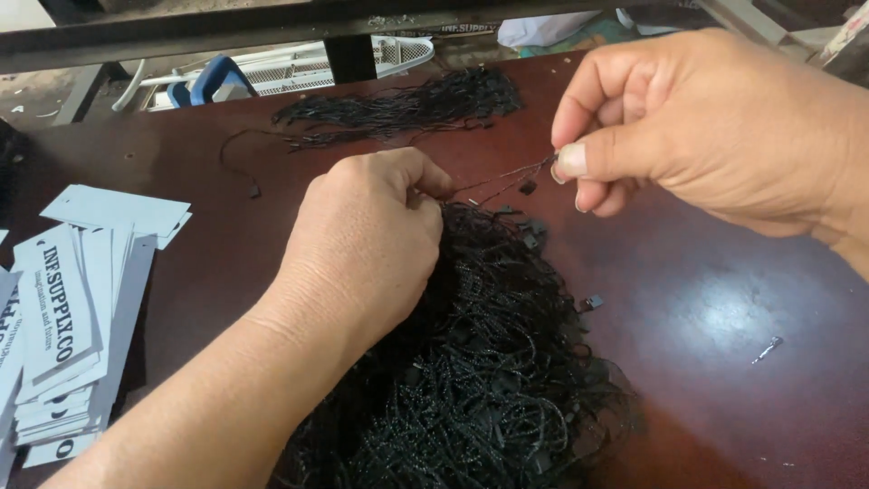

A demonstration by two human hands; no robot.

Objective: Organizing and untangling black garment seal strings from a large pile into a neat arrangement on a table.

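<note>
A big tangled heap of black tag strings (480, 380) with small plastic clasps lies on the dark red-brown table (724, 317). My left hand (362, 244) rests on the top of the heap, fingers pinched on a bunch of strings. My right hand (697, 127) is raised to the right of it, thumb and forefinger pinching one thin black string (502, 186) that stretches taut between the two hands, a small clasp hanging from it.
A second, flatter bunch of black strings (407, 109) lies at the table's far side. White paper hang tags (72, 308) are stacked along the left edge. A small loose clasp (768, 349) lies at the right. A white wire rack (299, 63) stands beyond the table.
</note>
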